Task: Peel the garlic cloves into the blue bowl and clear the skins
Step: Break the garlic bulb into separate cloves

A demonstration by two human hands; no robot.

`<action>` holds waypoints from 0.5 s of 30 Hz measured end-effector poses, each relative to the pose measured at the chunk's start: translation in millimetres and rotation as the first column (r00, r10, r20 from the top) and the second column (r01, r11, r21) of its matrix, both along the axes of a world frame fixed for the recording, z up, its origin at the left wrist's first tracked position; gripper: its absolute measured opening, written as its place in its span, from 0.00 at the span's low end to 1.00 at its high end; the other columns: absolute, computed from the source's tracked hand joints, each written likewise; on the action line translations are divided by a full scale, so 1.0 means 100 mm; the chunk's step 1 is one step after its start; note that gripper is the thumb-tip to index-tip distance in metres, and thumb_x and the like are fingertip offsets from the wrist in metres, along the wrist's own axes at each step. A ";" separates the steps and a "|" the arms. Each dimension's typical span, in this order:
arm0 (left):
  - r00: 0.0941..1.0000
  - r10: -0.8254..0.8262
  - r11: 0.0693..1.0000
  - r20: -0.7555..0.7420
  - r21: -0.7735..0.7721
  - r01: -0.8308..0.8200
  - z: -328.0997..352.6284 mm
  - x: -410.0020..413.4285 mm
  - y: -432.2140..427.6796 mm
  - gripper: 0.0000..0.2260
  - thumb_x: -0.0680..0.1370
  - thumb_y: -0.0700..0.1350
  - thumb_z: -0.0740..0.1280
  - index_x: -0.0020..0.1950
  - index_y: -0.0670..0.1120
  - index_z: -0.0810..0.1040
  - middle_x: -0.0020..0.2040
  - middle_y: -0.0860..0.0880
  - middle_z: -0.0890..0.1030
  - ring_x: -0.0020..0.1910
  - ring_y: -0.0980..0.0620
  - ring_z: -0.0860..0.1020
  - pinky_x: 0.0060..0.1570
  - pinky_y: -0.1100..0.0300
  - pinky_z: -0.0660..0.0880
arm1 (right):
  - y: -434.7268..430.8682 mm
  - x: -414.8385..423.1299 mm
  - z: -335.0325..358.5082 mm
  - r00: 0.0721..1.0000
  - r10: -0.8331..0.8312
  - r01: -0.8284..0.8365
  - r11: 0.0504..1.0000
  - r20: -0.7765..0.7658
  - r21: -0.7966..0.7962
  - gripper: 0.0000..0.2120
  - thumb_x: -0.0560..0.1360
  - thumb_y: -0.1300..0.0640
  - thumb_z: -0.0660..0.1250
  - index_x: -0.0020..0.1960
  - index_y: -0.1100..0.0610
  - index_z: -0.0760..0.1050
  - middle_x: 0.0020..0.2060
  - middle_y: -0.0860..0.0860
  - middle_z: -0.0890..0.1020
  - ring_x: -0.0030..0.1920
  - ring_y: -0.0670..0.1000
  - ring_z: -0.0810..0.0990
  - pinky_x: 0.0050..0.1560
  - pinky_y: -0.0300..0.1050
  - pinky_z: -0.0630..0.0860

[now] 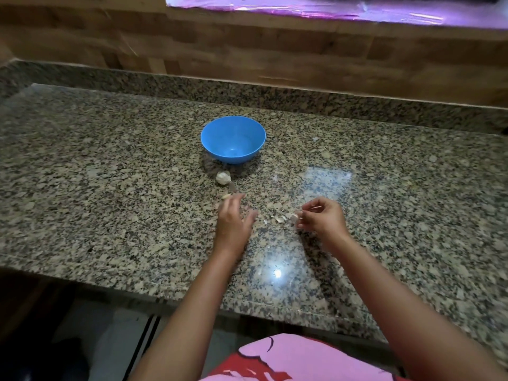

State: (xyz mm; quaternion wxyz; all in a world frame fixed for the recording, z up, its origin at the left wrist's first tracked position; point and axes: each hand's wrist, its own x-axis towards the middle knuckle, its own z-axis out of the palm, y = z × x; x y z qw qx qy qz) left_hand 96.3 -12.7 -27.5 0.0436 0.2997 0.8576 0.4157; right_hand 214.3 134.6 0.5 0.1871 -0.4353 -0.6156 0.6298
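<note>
fingers [233, 201] of the left hand [233, 220] reach out fairly straight, blurred, holding nothing, tips just short of a small clove [226, 196]. beyond it lie the garlic head [222, 177], then the blue bowl [233, 140], apart. the right hand [323, 215] curls, fingertips pinching a pale skin scrap [295, 215]. loose skins [281, 219] lie between both hands. the granite counter [110, 160] stretches wide either side, its front edge under the forearms.
</note>
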 end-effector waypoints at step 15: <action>0.897 -0.379 0.907 -0.228 -0.283 0.312 -0.19 0.43 0.38 0.18 0.81 0.45 0.58 0.72 0.47 0.66 0.72 0.47 0.68 0.71 0.48 0.64 0.70 0.57 0.57 | 0.02 0.39 -0.10 0.994 -0.099 0.099 0.995 -0.037 -0.002 0.03 0.74 0.67 0.67 0.44 0.61 0.77 0.36 0.55 0.81 0.30 0.47 0.80 0.33 0.40 0.79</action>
